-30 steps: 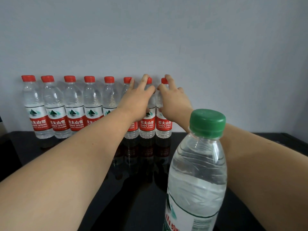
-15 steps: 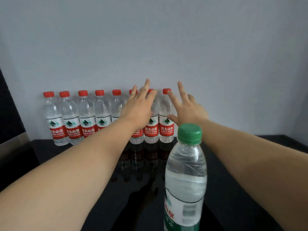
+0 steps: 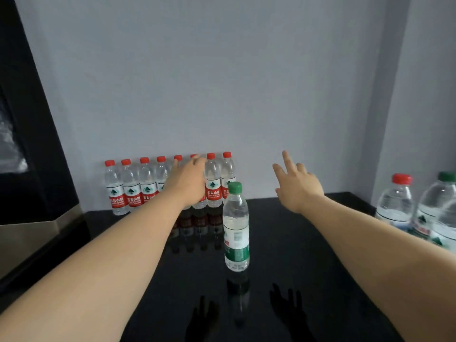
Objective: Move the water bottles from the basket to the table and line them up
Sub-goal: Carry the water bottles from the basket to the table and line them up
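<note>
Eight red-capped water bottles (image 3: 138,186) stand upright in a tight row against the wall (image 3: 222,82) at the back of a glossy black table (image 3: 308,255), and a single green-capped bottle (image 3: 236,228) stands alone nearer the viewer. The left hand (image 3: 188,183) reaches over the row's fifth and sixth bottles with fingers stretched forward, holding nothing; contact cannot be told. The right hand (image 3: 297,186) hovers right of the row, fingers spread, and more bottles (image 3: 394,201) crowd the right edge.

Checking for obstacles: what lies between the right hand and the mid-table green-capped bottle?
Nothing: the head view shows only bare black table between the right hand and green-capped bottle.
</note>
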Available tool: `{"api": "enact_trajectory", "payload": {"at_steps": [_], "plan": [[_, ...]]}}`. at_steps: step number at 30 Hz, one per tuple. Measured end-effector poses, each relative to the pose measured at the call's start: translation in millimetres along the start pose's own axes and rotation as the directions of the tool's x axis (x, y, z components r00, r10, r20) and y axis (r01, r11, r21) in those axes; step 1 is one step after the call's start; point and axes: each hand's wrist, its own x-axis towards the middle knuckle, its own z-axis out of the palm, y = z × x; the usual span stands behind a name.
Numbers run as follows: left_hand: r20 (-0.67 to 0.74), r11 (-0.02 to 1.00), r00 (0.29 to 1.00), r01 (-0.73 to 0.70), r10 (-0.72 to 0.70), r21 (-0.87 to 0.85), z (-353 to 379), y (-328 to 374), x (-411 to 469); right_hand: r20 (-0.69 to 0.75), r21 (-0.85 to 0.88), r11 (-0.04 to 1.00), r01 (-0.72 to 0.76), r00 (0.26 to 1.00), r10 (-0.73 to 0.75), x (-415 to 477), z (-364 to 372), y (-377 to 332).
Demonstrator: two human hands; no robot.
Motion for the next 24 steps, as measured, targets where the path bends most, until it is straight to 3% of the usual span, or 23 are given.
{"api": "enact_trajectory", "payload": {"at_steps": [6,14,24], "plan": [[-0.074,0.99,0.996,-0.062,0.053,-0.128,-15,42,-48,-0.016,-0.035,0.98,-0.194,0.981,0.194,-61,-17,36],[-0.064,0.983,0.995,-0.084,0.074,-0.164,12,92,-91,0.03,0.033,0.86,-0.509,0.861,0.508,-106,-7,90],[-0.151,0.994,0.988,-0.029,0.013,-0.104,44,104,-89,0.109,0.084,0.789,-0.608,0.793,0.6,-90,21,124]]}}
